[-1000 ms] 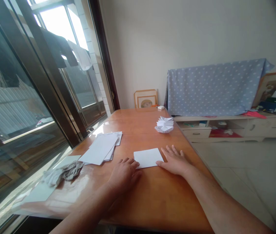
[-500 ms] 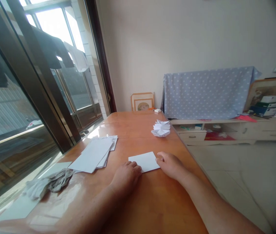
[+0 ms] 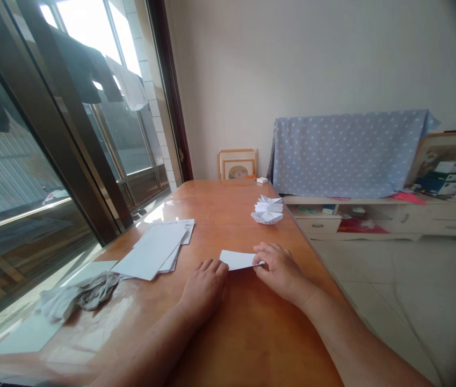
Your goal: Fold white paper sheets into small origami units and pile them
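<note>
A small white piece of paper (image 3: 236,259) lies between my hands at the middle of the table, its near edge slightly bowed. My right hand (image 3: 278,267) pinches its right edge between thumb and fingers. At the left end, my left hand (image 3: 207,285) is closed with the fingertips on the paper's corner; its thumb is hidden. Farther off, near the table's right edge, stand folded white paper shapes (image 3: 267,210). To the left lies a loose stack of white paper sheets (image 3: 150,251).
The brown wooden table (image 3: 228,333) carries a crumpled grey cloth (image 3: 96,291) at the left and a small white box (image 3: 262,180) at its far end. Glass sliding doors (image 3: 30,177) run along the left side. A cabinet (image 3: 449,215) under a dotted blue cloth (image 3: 344,153) stands beyond.
The paper looks narrower from front to back now, and its near edge has lifted. My right hand has closed on the right edge. My left hand has shifted slightly left and away from me.
</note>
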`<control>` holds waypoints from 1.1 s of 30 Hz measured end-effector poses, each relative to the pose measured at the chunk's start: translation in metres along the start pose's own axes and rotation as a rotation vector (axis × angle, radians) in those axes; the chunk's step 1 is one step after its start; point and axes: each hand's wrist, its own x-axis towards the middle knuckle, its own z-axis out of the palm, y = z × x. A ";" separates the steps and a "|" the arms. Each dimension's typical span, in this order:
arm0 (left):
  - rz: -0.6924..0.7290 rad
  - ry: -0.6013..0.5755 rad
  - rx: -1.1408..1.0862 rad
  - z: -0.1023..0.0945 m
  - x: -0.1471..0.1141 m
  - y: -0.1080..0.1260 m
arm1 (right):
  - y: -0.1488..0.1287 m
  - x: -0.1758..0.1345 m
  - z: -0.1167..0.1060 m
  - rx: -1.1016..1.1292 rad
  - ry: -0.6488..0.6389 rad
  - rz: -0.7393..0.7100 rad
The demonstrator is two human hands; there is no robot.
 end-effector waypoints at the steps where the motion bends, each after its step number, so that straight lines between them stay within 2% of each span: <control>1: -0.001 0.043 -0.005 -0.001 -0.001 0.002 | -0.006 -0.001 -0.002 0.002 0.024 -0.029; 3: -0.002 0.087 -0.028 -0.003 -0.002 0.007 | -0.019 -0.005 -0.007 0.023 0.014 -0.101; 7: -0.030 0.023 -0.098 -0.006 -0.004 0.011 | -0.034 -0.014 -0.017 0.131 -0.087 -0.211; 9: -0.054 -0.001 -0.151 -0.007 -0.006 0.008 | -0.034 -0.016 -0.024 0.174 -0.141 -0.200; 12: -0.086 -0.006 -0.241 -0.008 -0.010 0.001 | -0.027 -0.017 -0.035 0.205 -0.218 -0.110; 14: -0.064 -0.024 -0.270 -0.008 -0.014 -0.004 | -0.021 -0.017 -0.038 0.240 -0.282 -0.074; 17: 0.007 -0.066 -0.272 -0.007 -0.022 -0.007 | -0.016 -0.018 -0.036 0.313 -0.386 -0.064; 20: -0.011 -0.065 -0.321 -0.005 -0.028 -0.008 | -0.014 -0.019 -0.027 0.341 -0.459 -0.084; 25: -0.080 -0.047 -0.409 -0.004 -0.026 -0.010 | -0.009 -0.014 -0.012 0.422 -0.422 -0.064; 30: -0.271 -0.065 -0.468 -0.004 -0.017 -0.015 | -0.004 -0.003 0.008 0.639 -0.361 0.100; 33: -0.346 -0.049 -0.613 0.002 -0.014 -0.018 | -0.003 0.002 0.020 0.592 -0.276 0.202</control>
